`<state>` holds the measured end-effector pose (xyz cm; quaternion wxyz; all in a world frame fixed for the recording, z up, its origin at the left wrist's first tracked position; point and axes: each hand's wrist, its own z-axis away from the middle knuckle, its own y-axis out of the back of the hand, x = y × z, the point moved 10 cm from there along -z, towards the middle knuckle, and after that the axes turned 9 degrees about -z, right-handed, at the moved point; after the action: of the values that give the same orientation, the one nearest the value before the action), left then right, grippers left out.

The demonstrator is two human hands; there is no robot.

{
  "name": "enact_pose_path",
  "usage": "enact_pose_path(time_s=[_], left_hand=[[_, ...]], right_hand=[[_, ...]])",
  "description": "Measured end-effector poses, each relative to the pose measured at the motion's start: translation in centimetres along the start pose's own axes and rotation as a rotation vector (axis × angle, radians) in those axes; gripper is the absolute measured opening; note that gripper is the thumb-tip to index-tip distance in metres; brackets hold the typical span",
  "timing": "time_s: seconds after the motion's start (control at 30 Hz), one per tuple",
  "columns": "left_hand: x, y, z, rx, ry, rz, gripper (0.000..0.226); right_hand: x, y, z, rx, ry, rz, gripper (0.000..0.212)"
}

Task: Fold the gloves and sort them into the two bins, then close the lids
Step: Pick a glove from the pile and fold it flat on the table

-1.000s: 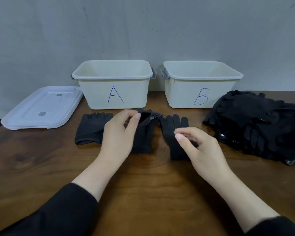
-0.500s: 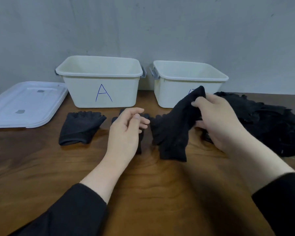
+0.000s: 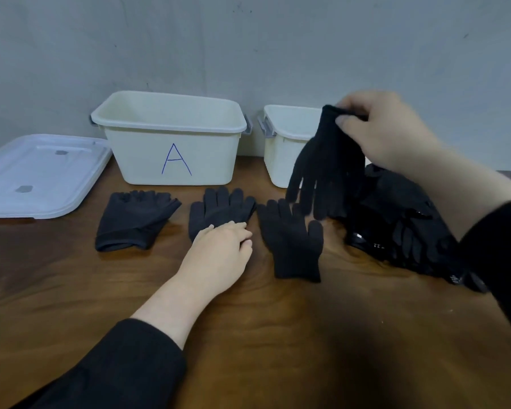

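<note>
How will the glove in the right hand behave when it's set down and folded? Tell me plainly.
Probably floppy: the glove hangs limp from the right hand, which pinches its cuff, fingers dangling. Likely light, since a pinch alone carries it. The knit looks soft rather than slick, so it should stay put on the wooden table once folded, though it may spring partly open.

Two bare hands, no rings, watch or gloves worn. Left hand and right hand both uncovered, forearms bare from wrist to cuff. Left sleeve black, long, plain soft fabric, cuff ending partway up the forearm, edge slightly rounded. Right sleeve also black, same plain fabric, cuff sits further up the arm, partly cut by the frame edge. No logos, buttons or seams readable on either sleeve.
</note>
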<state>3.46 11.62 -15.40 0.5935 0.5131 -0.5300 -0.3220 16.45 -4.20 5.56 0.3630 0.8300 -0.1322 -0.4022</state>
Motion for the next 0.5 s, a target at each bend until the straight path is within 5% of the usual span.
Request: enact_pose_path(time_s=[0.1, 0.23, 0.33, 0.5], left_hand=[[-0.1, 1.2, 0.3, 0.089, 0.035, 0.086, 0.038], [0.0, 2.9, 0.5, 0.23, 0.033, 0.158, 0.035], [0.9, 2.4, 0.5, 0.216, -0.024, 0.109, 0.035], [2.8, 0.5, 0.3, 0.134, -0.141, 0.028, 0.036]], right_hand=[[-0.3, -0.2, 1.7, 0.107, 0.088, -0.165, 0.018], [2.5, -7.1, 9.2, -0.025, 0.196, -0.038, 0.024], [5.4, -12.9, 15.2, -0.195, 0.214, 0.052, 0.024], [7.1, -12.4, 16.1, -0.146, 0.055, -0.159, 0.024]])
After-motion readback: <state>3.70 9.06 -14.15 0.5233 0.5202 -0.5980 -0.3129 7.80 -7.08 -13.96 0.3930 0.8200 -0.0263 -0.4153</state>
